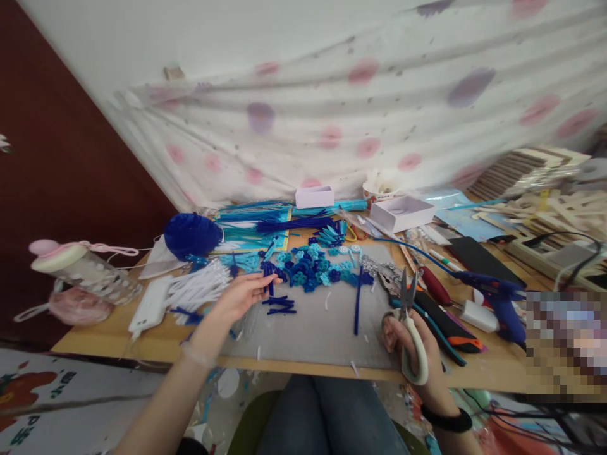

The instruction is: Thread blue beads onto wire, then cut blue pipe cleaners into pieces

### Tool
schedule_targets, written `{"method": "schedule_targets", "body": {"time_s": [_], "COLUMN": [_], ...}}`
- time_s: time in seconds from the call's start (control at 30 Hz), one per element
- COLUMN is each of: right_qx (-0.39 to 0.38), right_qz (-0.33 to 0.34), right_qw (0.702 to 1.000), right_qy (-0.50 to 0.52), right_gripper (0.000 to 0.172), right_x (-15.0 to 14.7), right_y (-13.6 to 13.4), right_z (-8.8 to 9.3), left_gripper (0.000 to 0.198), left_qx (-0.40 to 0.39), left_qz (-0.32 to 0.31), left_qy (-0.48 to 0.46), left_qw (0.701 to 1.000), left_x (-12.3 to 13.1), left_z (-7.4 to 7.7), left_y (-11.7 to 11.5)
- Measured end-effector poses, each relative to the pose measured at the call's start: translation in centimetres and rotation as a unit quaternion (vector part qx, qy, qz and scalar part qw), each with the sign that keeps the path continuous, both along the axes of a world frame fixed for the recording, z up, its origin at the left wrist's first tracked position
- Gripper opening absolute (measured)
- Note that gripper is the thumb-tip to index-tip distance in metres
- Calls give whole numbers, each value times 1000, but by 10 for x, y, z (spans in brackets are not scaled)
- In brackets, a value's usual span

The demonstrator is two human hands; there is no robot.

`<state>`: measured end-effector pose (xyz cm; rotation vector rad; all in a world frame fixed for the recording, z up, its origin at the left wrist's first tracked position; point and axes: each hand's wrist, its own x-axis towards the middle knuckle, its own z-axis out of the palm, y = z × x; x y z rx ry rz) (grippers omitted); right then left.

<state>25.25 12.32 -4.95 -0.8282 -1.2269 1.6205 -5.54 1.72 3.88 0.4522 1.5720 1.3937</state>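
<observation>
My right hand (pixel 417 351) grips a pair of scissors (pixel 406 302) with cream handles, blades apart and pointing up. Between the fingertips of my left hand (pixel 246 294) are dark blue pipe cleaner pieces (pixel 270 287). Just below them, short cut pieces of dark blue pipe cleaner (pixel 279 306) lie on the grey mat (pixel 313 338). One longer dark blue pipe cleaner (pixel 358 303) lies lengthwise on the mat, between my hands. Behind is a heap of light and dark blue pipe cleaner flowers (pixel 308 268).
White stems (pixel 202 284) and a white power bank (pixel 150 306) lie left, near a clear bottle (pixel 99 275). Pliers (pixel 427 309) and a blue glue gun (pixel 497 297) are at right. White boxes (pixel 403 215) and bundled blue pipe cleaners (pixel 298 224) line the back.
</observation>
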Motion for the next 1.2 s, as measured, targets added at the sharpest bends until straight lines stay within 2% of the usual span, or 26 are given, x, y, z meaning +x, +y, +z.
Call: {"method": "schedule_targets", "body": {"time_s": [0.2,0.4,0.53,0.63,0.73,0.83,1.0,1.2], "right_qx": [1,11,14,14,9,2,8,19], "right_qz": [7,18,14,10,6,6,6,8], "right_qw": [1000,1000,1000,1000,1000,1000,1000,1000], "right_qy": [9,-2,1,1,1,3,-10,-23], "right_gripper": [31,31,30,31,32,32,32,32], "right_x": [1,3,3,2,2,2,1,2], "right_y": [0,1,0,-1,-1,-1,-1,-1], "right_z": [-4,-5,-4,-3,-3,-3,-2,0], "left_gripper": [21,25,28,23,16,10,9,22], "left_qx": [18,-13,-55,-79,-102,-112,-112,-75], "left_qz": [-47,-111,-150,-178,-215,-247,-291,-249], "left_qy": [62,201,343,431,477,496,485,488], "left_qw": [997,973,926,881,846,825,817,833], "left_x": [-4,-13,-16,-15,-13,-13,-16,-22], "left_z": [-3,-14,-19,-21,-24,-27,-28,-28], "left_y": [-2,1,10,17,23,26,27,24]}}
